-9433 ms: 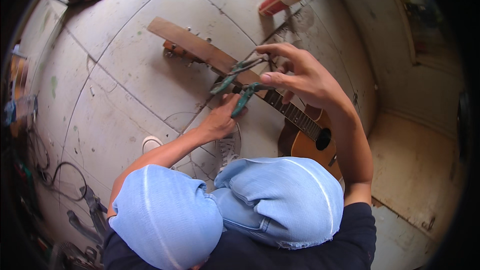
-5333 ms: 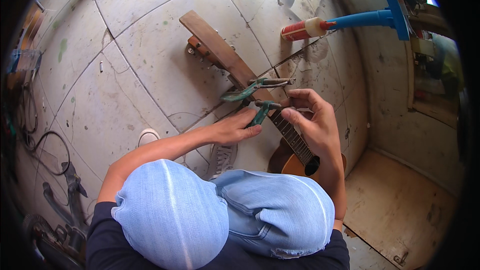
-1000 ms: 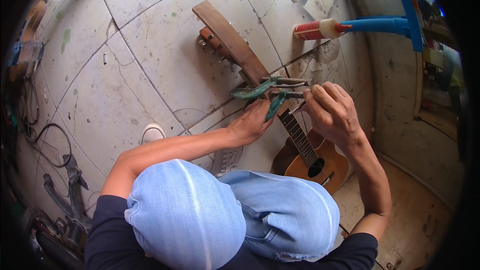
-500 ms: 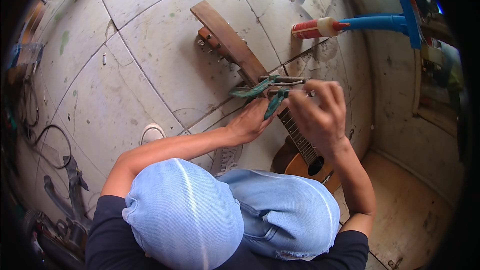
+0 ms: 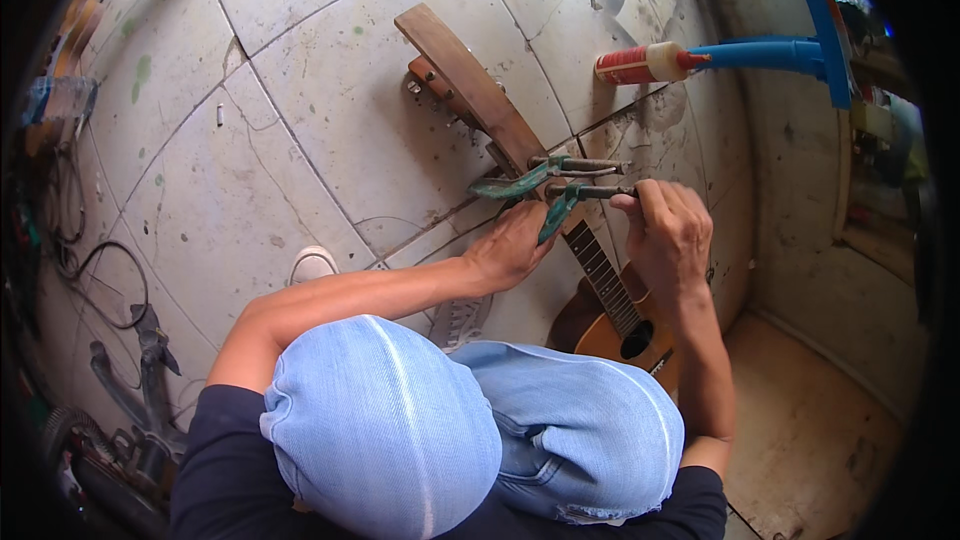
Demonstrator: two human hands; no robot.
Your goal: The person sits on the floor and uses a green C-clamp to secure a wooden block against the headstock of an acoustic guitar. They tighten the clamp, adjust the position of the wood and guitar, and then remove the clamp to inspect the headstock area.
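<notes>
An acoustic guitar lies with its neck pointing away from me and its dark fretboard facing up. Along the headstock end of the neck runs a brown wooden board. Two green C-clamps, a farther clamp and a nearer clamp, sit across the neck by the board's near end. My left hand is closed at the nearer clamp's frame, against the neck; some fingers are hidden beneath. My right hand pinches the outer end of that clamp's screw.
A red bottle with a pale cap lies beside a blue tubular frame at the far right. Cables and dark metal parts crowd the left side. A wooden panel lies by the right wall. My denim-covered knees are in front.
My right hand has come from a blurred, raised pose above the nearer clamp's screw to a pinch on its outer end. My left hand keeps its place on the clamp.
</notes>
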